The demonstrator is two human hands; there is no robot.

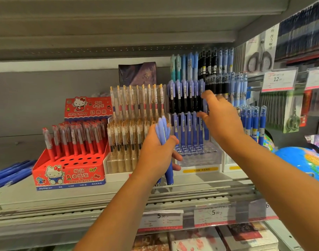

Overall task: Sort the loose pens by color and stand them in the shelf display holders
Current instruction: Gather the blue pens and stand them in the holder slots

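Far left of the clear tiered holder [200,158], loose blue pens [10,173] lie flat on the shelf [46,196]. Nearer the holder is a red Hello Kitty box [70,174] of red pens, then a gold-clip pen rack [129,124] just beside the holder. The left hand [157,153] grips a bundle of blue pens [163,133] upright at the holder's left front corner. The right hand [220,120], fingers spread and holding nothing, is blurred in front of the holder's middle tier. A globe [303,160] sits right of the holder.
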